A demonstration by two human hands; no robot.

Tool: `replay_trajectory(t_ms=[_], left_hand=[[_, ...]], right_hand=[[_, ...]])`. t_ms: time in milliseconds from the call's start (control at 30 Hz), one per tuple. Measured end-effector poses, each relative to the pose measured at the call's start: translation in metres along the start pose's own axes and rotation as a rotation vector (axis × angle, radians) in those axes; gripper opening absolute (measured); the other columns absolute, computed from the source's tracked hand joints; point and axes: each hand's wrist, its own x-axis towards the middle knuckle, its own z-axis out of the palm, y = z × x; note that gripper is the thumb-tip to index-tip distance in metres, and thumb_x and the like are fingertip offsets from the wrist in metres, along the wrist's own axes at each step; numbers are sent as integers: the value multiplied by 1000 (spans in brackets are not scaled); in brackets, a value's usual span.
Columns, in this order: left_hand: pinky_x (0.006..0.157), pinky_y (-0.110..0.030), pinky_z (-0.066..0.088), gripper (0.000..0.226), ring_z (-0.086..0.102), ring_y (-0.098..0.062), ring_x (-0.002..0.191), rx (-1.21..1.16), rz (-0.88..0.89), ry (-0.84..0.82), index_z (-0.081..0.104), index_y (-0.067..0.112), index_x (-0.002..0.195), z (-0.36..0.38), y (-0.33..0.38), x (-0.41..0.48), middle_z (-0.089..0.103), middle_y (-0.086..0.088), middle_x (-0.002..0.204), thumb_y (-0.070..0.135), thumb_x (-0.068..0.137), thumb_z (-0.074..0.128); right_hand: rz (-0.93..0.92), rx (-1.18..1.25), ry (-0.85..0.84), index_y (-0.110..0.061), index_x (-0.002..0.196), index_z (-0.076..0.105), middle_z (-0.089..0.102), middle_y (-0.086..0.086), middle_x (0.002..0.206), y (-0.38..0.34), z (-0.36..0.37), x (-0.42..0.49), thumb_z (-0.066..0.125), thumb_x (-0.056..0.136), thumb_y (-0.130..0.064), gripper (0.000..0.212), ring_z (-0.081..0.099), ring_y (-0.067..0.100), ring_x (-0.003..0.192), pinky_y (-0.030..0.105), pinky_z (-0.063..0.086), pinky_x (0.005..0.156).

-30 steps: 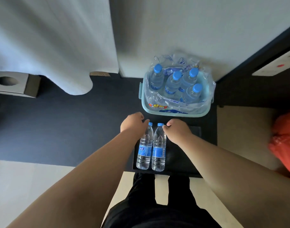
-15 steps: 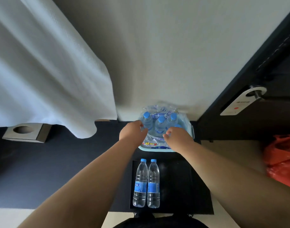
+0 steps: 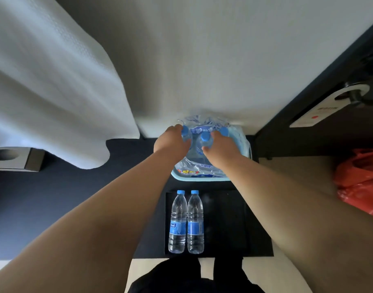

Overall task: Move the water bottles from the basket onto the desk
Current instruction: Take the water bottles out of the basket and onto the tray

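From the head view, both arms reach forward over the dark tabletop (image 3: 54, 197) into the pale blue basket (image 3: 199, 179), which sits at the far edge against the wall, lined with crumpled clear plastic wrap (image 3: 194, 166). The left hand (image 3: 170, 142) has its fingers (image 3: 186, 142) curled round the left bottle (image 3: 185, 131) just under its blue cap. The right hand (image 3: 220, 150) grips the middle bottle (image 3: 205, 140), thumb on the near side and fingers wrapped over the far side. A third blue cap (image 3: 223, 130) shows just beyond the right hand; the bottle below it is hidden. Nearer the person, two water bottles (image 3: 177, 220) stand side by side, touching, on a black tray (image 3: 223, 225) just in front of the basket. A white curtain (image 3: 43, 81) hangs at the left above a grey tissue box (image 3: 12, 158). An orange bag (image 3: 361, 182) lies at the right, and a door hanger (image 3: 321, 111) shows on the dark door.
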Motion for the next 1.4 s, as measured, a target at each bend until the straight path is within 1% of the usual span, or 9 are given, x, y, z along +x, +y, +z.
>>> replay_trajectory(t_ms=[167, 233, 367, 500, 767, 1000, 1133, 1267, 1400], left_hand=[[76, -38, 52, 53, 64, -28, 100, 20, 12, 26, 42, 31, 142, 17, -1, 11, 60, -1, 127, 36, 92, 58], [74, -37, 49, 47, 64, -29, 98, 39, -10, 41, 46, 29, 140, 22, 0, 15, 61, -2, 124, 38, 95, 56], [66, -33, 44, 28, 59, -28, 83, -1, 28, 23, 59, 23, 119, 26, 4, 17, 67, -3, 105, 35, 94, 55], [62, -33, 48, 18, 63, -28, 78, -1, 47, 34, 60, 23, 107, 26, 9, 7, 66, 0, 94, 32, 92, 57], [60, -30, 53, 15, 64, -16, 70, -175, 34, 104, 66, 32, 99, 2, 17, -30, 66, 8, 79, 33, 86, 59], [57, -24, 44, 13, 60, -8, 65, -324, 79, 203, 69, 36, 96, -35, 38, -77, 64, 11, 72, 39, 83, 69], [55, -20, 40, 13, 59, -8, 65, -361, 156, 293, 68, 41, 94, -53, 49, -106, 62, 10, 70, 43, 82, 70], [55, -19, 40, 15, 56, -8, 62, -348, 206, 329, 71, 37, 96, -67, 61, -128, 61, 11, 68, 44, 83, 72], [56, -23, 46, 13, 57, -10, 63, -336, 241, 337, 70, 36, 93, -71, 68, -152, 61, 9, 67, 42, 82, 74]], right_hand=[[14, 41, 46, -13, 141, 49, 70, 14, 113, 0, 18, 18, 59, 102, -33, 45, 67, 36, 99, 38, 48, 76], [24, 67, 73, -12, 139, 51, 69, 15, 117, -2, 24, 22, 58, 102, -31, 42, 67, 37, 104, 40, 50, 78], [16, 150, 148, -8, 130, 54, 69, 16, 104, -5, 31, 22, 57, 103, -27, 33, 67, 37, 94, 41, 49, 72], [2, 188, 176, -10, 124, 55, 58, 4, 86, -5, 32, 14, 58, 102, -22, 26, 65, 31, 83, 37, 43, 64], [-58, 261, 328, -17, 115, 61, 62, -3, 81, -5, 13, -29, 60, 98, -28, 20, 63, 24, 77, 34, 44, 61], [-180, 349, 480, -15, 108, 66, 66, -2, 77, -14, -39, -76, 73, 93, -29, 22, 62, 21, 70, 32, 46, 58], [-242, 403, 525, -17, 106, 65, 60, -10, 74, -18, -65, -104, 77, 91, -30, 24, 55, 11, 62, 26, 41, 57], [-260, 408, 529, -21, 107, 65, 66, -9, 83, -19, -81, -133, 78, 90, -34, 26, 61, 14, 69, 33, 53, 62], [-256, 416, 510, -21, 108, 66, 64, -13, 77, -12, -88, -156, 78, 90, -35, 26, 63, 14, 69, 41, 58, 65]])
